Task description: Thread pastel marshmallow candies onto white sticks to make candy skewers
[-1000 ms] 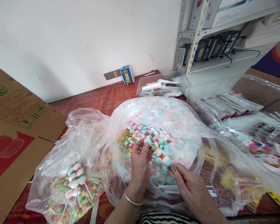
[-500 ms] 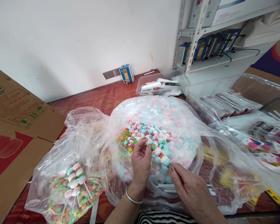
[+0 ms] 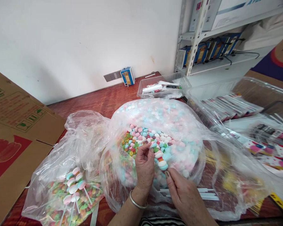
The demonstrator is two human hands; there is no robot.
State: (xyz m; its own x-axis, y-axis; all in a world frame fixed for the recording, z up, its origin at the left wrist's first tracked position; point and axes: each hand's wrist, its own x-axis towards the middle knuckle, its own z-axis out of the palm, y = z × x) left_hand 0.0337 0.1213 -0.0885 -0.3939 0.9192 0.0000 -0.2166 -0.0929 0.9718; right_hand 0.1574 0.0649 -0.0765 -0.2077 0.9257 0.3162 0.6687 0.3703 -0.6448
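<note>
Hands (image 3: 155, 175) pinching candy skewer (image 3: 159, 155), stick hidden

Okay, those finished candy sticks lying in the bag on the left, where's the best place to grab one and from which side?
Probably by the bare white stem, from the near side. On the candy sticks the pink, white and blue pieces crowd the far end, while the thin stems point toward the person and lie on top of the loose rings, so a pinch there likely avoids squashing the soft pieces.

No legible text anywhere.
</note>
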